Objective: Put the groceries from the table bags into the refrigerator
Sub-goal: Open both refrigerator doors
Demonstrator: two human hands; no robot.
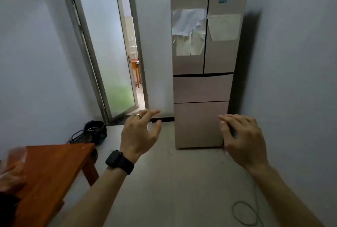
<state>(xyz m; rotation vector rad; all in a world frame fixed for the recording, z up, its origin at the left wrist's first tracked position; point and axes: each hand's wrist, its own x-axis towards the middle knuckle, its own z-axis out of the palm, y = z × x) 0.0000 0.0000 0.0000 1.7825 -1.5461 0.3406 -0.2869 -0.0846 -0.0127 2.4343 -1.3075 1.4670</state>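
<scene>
Item 1: refrigerator (206, 62). It stands against the far wall, well apart from the desk (54, 168). It has 2 upper doors and 2 drawers below, all closed. Sheets of paper (188, 21) are stuck to the upper doors. No handle shows; the likely hold is the inner edge where the 2 doors meet. The doors are stiff and probably held by a seal, so expect a firm pull.

Item 2: bag (12, 168). Reddish, see-through plastic, blurred, at the desk's left edge. Contents cannot be told. Judged soft, crinkly and slippery; best taken by the gathered top, with a hand underneath if it is heavy.

Item 3: left hand (138, 133). Raised toward the refrigerator, fingers spread and loosely bent, holding nothing. It has a ring (138, 115) on 1 finger and a watch (119, 161) on the wrist.

Item 4: right hand (242, 139). Raised before the lower drawer, fingers relaxed, holding nothing.

Item 5: surroundings. A glass door (105, 53) stands open and a cable (244, 212) loops on the floor.
</scene>
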